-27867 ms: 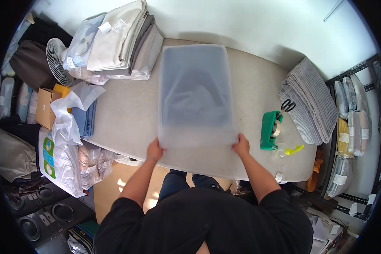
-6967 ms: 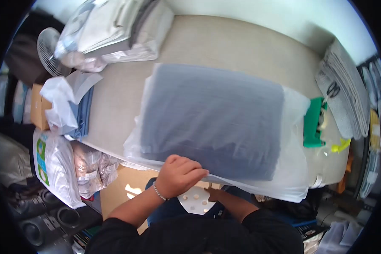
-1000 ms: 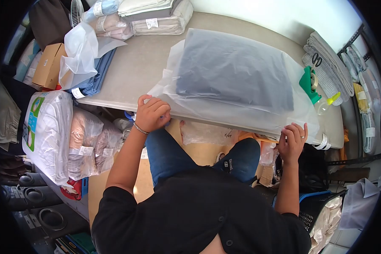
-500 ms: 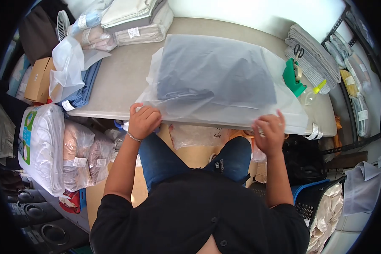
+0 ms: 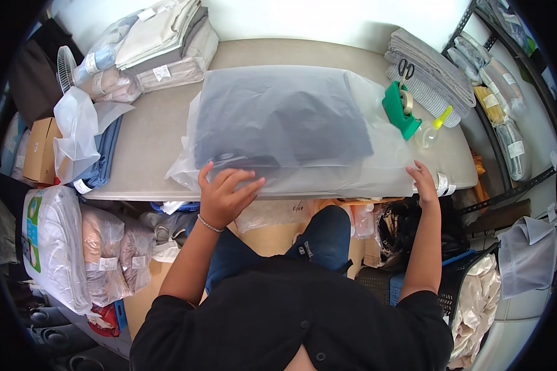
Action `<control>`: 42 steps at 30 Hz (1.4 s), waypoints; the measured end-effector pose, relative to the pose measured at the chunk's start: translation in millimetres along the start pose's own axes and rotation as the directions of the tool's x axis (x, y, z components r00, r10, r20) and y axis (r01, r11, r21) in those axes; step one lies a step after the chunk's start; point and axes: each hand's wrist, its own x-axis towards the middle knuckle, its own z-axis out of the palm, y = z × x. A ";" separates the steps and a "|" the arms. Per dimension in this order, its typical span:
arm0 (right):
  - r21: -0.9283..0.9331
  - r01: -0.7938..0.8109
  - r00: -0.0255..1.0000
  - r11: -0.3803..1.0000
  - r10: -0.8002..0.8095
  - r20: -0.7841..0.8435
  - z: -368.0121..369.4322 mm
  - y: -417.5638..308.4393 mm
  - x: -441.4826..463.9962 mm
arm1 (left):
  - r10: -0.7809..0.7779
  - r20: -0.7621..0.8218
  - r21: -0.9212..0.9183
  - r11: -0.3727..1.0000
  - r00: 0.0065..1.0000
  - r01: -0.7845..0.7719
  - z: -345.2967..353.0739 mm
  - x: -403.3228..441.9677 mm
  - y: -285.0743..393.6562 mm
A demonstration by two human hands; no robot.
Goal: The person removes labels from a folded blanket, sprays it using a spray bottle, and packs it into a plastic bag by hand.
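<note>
A frosted plastic bag lies flat on the table with dark grey-blue folded cloth inside. My left hand is open, its fingers spread over the bag's near edge at the left; whether they touch the plastic I cannot tell. At the bag's right near corner is my right hand, open with its fingers apart. Beside that hand, white labels sit at the table's edge. Behind the bag's right end stands a green tape dispenser with black-handled scissors in it.
Grey folded textiles and a yellow-topped clear bottle are at the table's right. Folded cloth stacks, a cardboard box and blue fabric occupy the left. Wrapped bundles and a black basket flank my legs.
My left hand has opened and spread over the bag's edge. My right hand has moved outward to the bag's right corner. The view has shifted, so the table appears further left.
</note>
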 end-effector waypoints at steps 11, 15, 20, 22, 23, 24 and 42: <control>0.882 -0.196 0.858 0.428 -0.360 0.365 -43.9 47.8 -28.4 | -0.042 -0.079 0.025 0.999 0.996 0.044 -18.0 -37.0 -0.1; 0.436 -0.176 0.919 0.883 -0.011 0.395 -22.9 60.4 31.9 | -0.106 -0.074 -0.002 0.994 0.992 0.106 -20.4 -38.3 7.4; 0.386 -0.438 0.639 0.812 -0.021 0.769 25.6 37.4 65.5 | -0.142 -0.076 0.036 0.989 0.987 0.145 -23.3 -39.2 10.0; 0.368 -0.431 0.633 0.824 -0.015 0.774 39.1 39.0 69.1 | -0.166 -0.081 0.054 0.984 0.983 0.171 -22.7 -40.6 12.1; 0.371 -0.433 0.632 0.821 -0.017 0.775 44.4 42.6 65.9 | -0.174 -0.083 0.048 0.983 0.981 0.178 -22.3 -41.4 13.7; 0.389 -0.442 0.630 0.808 -0.028 0.776 46.6 47.0 56.7 | -0.180 -0.081 0.042 0.982 0.980 0.184 -22.0 -42.0 14.9; 0.330 -0.442 0.577 0.834 -0.017 0.817 113.7 29.8 86.1 | -0.304 -0.041 0.089 0.948 0.952 0.307 -23.7 -54.6 -3.4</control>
